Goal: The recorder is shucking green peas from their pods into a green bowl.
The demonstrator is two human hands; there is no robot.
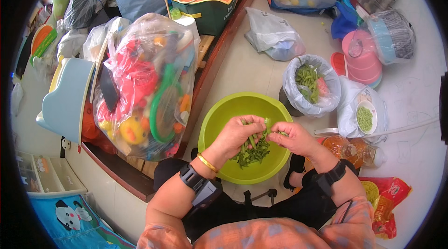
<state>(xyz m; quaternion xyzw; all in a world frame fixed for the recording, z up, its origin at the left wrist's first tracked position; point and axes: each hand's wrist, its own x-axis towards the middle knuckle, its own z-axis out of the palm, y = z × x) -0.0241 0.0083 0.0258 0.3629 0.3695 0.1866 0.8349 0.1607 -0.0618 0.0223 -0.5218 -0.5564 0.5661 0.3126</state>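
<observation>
Over a lime-green plastic basin (220, 112) on the floor, my left hand (241, 135) holds several green bean pods (252, 139). Close beside it, my right hand (294, 137) has its fingertips pinched together at a pod, with a bit of green showing between thumb and fingers. More loose pods (250, 158) lie in the bottom of the basin. To the right of the basin, a lined waste bin (288, 77) holds a heap of green pods or husks (308, 81). A small white bowl (359, 103) of shelled green beans (364, 118) stands farther right.
A wooden bed frame (224, 53) runs along the left, bearing a clear bag of toys (147, 88). A tied plastic bag (271, 32) lies beyond the basin. Pink stools (362, 60) and oil bottles (339, 145) stand at right. A white cable (406, 130) crosses there.
</observation>
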